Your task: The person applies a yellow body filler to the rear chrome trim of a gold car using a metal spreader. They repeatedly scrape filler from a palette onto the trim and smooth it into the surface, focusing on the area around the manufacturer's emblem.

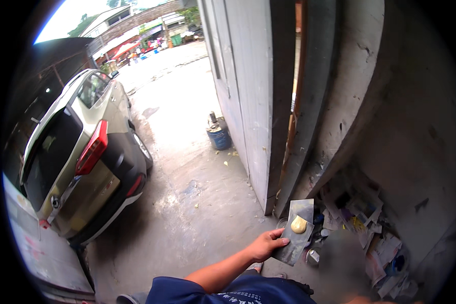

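Note:
My left hand [267, 245] is closed on the near left edge of a flat grey plate [291, 248], its thumb lying on top. The plate is held tilted in front of me. A smooth dollop of pale yellow paste, like putty [299, 224], sits on its upper half. At the lower right edge a blurred patch of skin [361, 300] shows, apparently part of my right arm or hand. Its fingers cannot be made out, nor whether they hold anything. A grey smear covers the area just above it.
A beige car [99, 185] stands at the left, its rear toward me. A blue bucket [218, 138] is by a tall grey metal door [245, 96]. Papers [362, 205] and litter are heaped against the right wall, with a small can [313, 257] beside the plate.

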The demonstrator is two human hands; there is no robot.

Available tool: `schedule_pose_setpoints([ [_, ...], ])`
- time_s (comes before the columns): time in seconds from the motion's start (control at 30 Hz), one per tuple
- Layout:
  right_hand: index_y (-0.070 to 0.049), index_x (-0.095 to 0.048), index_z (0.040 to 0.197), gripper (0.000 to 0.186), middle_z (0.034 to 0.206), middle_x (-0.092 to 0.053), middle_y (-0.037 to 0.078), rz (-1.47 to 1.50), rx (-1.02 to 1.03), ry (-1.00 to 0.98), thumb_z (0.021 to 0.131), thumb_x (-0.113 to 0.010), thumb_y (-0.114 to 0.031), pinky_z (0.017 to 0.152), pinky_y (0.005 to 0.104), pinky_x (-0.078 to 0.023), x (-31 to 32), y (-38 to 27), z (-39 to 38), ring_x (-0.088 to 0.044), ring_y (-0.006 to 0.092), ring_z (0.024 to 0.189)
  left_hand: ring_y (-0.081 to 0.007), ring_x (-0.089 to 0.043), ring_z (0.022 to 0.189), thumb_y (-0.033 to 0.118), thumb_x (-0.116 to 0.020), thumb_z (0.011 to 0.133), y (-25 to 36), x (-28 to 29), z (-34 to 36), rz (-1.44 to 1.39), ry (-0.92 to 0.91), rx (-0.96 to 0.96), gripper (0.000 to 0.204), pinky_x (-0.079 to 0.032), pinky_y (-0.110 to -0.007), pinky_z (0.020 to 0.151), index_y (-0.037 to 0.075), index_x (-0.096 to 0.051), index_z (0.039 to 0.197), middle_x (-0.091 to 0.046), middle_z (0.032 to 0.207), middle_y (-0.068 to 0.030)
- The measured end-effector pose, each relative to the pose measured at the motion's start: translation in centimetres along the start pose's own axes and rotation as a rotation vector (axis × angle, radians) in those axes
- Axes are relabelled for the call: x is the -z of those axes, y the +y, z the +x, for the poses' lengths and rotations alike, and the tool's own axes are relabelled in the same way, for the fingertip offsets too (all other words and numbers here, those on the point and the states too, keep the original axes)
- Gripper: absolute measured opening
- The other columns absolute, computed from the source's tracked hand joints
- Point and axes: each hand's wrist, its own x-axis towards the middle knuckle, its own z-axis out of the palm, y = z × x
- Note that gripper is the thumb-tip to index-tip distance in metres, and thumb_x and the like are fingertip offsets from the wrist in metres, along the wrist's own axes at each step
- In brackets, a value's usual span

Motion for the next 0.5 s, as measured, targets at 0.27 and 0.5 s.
schedule_pose_setpoints([
  [0.27, 0.003, -0.036, 0.132, 0.054, 0.089, -0.053, 0.008, -0.683, 0.077, 0.97, 0.084, -0.052, -0.015, 0.054, 0.0264, -0.044, 4.9, 2.0, -13.3, -0.047, 0.0134, 0.057, -0.0169, -0.056, 0.107, 0.01, -0.057, 0.09, -1.7, -1.5, 4.6, 0.105, -0.092, 0.157, 0.045, -0.044, -0.034, 0.097, 0.0, -0.044, 0.132, -0.057, 0.12, -0.0083],
  [0.5, -0.003, -0.047, 0.123, 0.036, 0.082, -0.054, 0.004, -0.922, -0.464, 1.564, 0.087, -0.052, -0.002, 0.056, 0.0225, -0.043, 4.5, -3.3, -32.9, -0.048, 0.0083, 0.062, -0.0138, -0.058, 0.091, 0.01, -0.059, 0.087, -7.3, -8.6, 11.5, 0.363, -0.139, 0.202, 0.03, -0.045, -0.03, 0.084, 0.003, -0.056, 0.116, -0.062, 0.102, -0.0055],
])
